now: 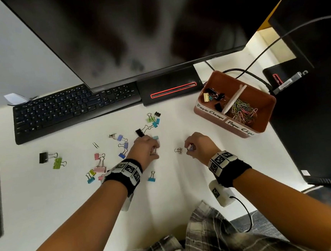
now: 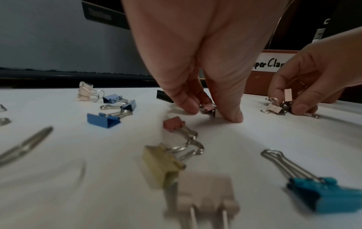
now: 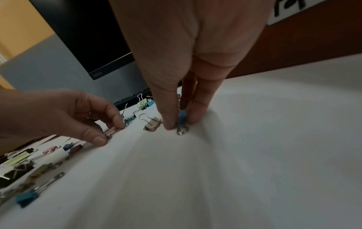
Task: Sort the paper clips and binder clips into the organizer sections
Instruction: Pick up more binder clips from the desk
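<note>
organizers [image 1: 270, 104]: 1 | keyboards [image 1: 75, 111]: 1 | hands: 2

The worktop [image 1: 175, 184] is viewed steeply downward from the head; it is skimmed closely toward twelve o'clock by both wrist views, each sharing the opposite hand.

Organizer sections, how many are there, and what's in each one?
2. The section labelled Paper Clamps, toward the keyboard, holds a few binder clips; the section labelled Paper Clips, across the white divider, holds a pile of coloured paper clips.
</note>
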The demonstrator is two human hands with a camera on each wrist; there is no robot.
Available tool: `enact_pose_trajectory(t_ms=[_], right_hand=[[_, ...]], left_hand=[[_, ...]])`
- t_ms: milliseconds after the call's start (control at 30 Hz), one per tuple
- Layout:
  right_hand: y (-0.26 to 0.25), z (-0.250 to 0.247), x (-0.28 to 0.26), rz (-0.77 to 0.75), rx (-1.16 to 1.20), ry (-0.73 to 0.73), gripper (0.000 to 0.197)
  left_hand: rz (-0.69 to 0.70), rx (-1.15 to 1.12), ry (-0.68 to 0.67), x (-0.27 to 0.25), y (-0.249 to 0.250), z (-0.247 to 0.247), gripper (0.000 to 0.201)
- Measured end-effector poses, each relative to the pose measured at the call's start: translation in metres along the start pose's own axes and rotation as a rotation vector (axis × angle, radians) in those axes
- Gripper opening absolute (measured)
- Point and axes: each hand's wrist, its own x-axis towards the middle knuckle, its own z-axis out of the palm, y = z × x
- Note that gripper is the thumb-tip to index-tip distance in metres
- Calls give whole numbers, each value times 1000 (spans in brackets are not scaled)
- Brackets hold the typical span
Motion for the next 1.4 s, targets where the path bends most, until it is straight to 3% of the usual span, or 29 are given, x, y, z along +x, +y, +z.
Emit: enact_pose_trajectory(t_ms=[300, 433, 533, 667, 767, 900, 1000, 1067, 1167, 1233, 1333, 1400], right_hand=[[3, -6, -6, -59, 65, 86, 18], [-4, -32, -12, -157, 95, 196, 18], [-10, -70, -17, -226, 113, 305, 17], [-5, -125, -10, -209, 128, 476, 18], [6, -148, 8, -107, 124, 497, 26], [11, -153, 19, 2, 82, 446, 47], [5, -135, 11, -143, 67, 469, 43], [-1, -112, 6, -260, 6, 350, 41], [-9, -69, -1, -302, -155, -29, 42], [-12, -40, -2, -307, -243, -199, 46], [-11, -14, 4, -293, -251, -306, 41], [-15, -4, 8, -276, -236, -297, 33]], left_hand=[[-7, 29, 7, 3, -7, 5, 13], [-22, -142, 115, 3, -3, 1, 12], [-27, -370, 174, 7, 25, -22, 12], [155, -532, 256, 35, 93, -55, 10], [276, -521, 264, 71, 143, -58, 10], [195, -498, 183, 97, 166, -48, 26], [156, -433, 216, 79, 138, -54, 26], [96, -359, 228, 55, 103, -60, 24], [-25, -223, 263, 8, 47, -58, 18], [-142, -196, 267, -28, 12, -51, 16], [-272, -182, 244, -66, -24, -38, 23], [-306, -180, 191, -83, -37, -29, 34]])
